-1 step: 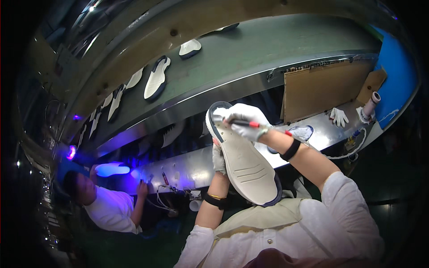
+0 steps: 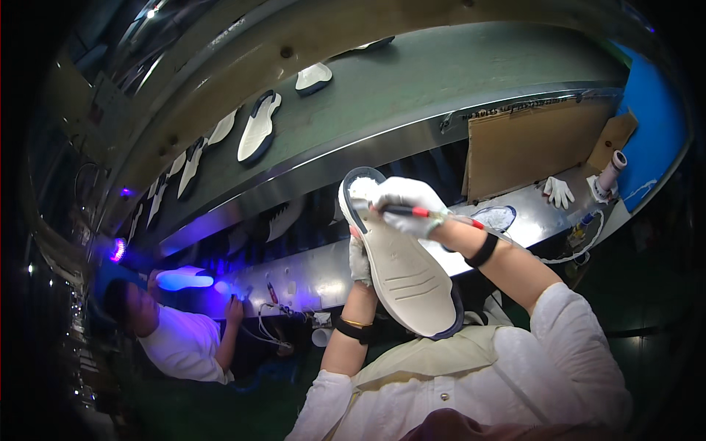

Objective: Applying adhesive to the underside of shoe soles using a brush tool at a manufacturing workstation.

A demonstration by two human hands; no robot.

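A large off-white shoe sole [image 2: 412,275] with a dark navy rim stands tilted in front of my body. My gloved left hand [image 2: 359,262] grips its left edge from beneath, and part of its fingers is hidden behind the sole. In my gloved right hand [image 2: 412,197] is a slim brush [image 2: 418,211] with a black and red handle, held over the sole's far end. The brush tip is partly hidden and sits close to the surface. A bright white patch [image 2: 362,188] lies at that far end.
A green conveyor belt [image 2: 441,70] carries several white-and-navy soles [image 2: 257,128]. On the metal ledge rest a dish of white stuff [image 2: 496,217] and a white glove [image 2: 559,192], beside a cardboard sheet [image 2: 540,151]. At left a co-worker [image 2: 180,334] holds a blue-lit sole [image 2: 184,279].
My right hand has shifted slightly down and to the right with the brush. More of the white patch at the sole's far end shows. My left hand and the sole stay put.
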